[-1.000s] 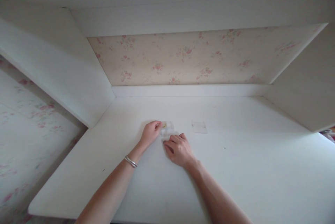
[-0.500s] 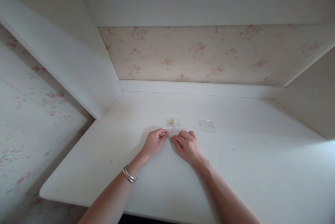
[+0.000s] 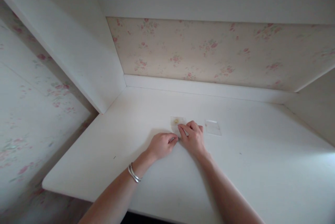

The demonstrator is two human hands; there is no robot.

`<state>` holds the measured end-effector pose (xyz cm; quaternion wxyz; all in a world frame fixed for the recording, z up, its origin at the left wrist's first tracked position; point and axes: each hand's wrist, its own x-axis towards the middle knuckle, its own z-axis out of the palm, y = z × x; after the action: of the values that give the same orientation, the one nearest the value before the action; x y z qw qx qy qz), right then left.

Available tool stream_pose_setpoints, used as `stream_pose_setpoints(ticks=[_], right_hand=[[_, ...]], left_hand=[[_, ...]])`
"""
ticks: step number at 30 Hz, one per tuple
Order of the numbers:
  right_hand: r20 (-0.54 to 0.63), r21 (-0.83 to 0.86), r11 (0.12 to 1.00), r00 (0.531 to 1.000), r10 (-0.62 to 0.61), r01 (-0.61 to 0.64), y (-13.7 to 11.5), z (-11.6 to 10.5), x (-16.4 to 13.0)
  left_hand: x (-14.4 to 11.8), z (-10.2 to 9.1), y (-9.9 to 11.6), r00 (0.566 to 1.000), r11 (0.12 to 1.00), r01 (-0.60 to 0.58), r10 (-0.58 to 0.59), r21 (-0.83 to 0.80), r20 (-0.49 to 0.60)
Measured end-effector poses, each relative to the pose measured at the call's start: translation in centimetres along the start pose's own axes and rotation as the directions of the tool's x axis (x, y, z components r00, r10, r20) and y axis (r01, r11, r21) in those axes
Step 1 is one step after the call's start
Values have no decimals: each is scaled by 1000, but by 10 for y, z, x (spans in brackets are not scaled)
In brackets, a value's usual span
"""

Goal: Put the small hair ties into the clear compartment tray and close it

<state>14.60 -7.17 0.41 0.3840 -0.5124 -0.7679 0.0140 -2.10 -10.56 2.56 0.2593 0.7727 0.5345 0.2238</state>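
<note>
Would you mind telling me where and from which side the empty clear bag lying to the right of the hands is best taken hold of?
The empty clear bag lies flat on the white desk, apart from both hands, so there is no raised part to grip. I would probably come from the near side with the right hand, which is closest, and pinch the near edge or a near corner between the fingers, lifting the thin film off the surface.

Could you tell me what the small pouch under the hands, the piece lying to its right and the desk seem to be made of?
The small pouch looks like clear, glossy plastic film: a yellowish bit shows through it. The flat piece beside it seems the same see-through plastic. The desk appears to be white painted or laminated board with a matte finish; which one is unclear.
</note>
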Motion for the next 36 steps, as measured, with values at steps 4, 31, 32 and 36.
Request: stream_pose_setpoints(ticks=[4, 31, 32, 36], right_hand=[[-14, 23, 999, 999, 39, -39, 3, 0, 0], [-34, 147, 963, 972, 232, -225, 17, -1, -6], [-30, 151, 963, 972, 232, -225, 17, -1, -6], [3, 153, 977, 989, 147, -145, 12, -6, -8]], left_hand=[[-1, 1, -1, 999, 998, -22, 20, 60, 36], [3, 7, -10, 998, 996, -62, 61, -62, -23], [3, 7, -10, 998, 993, -49, 45, -109, -37], [6, 9, -9, 992, 968, 24, -54, -252, -114]])
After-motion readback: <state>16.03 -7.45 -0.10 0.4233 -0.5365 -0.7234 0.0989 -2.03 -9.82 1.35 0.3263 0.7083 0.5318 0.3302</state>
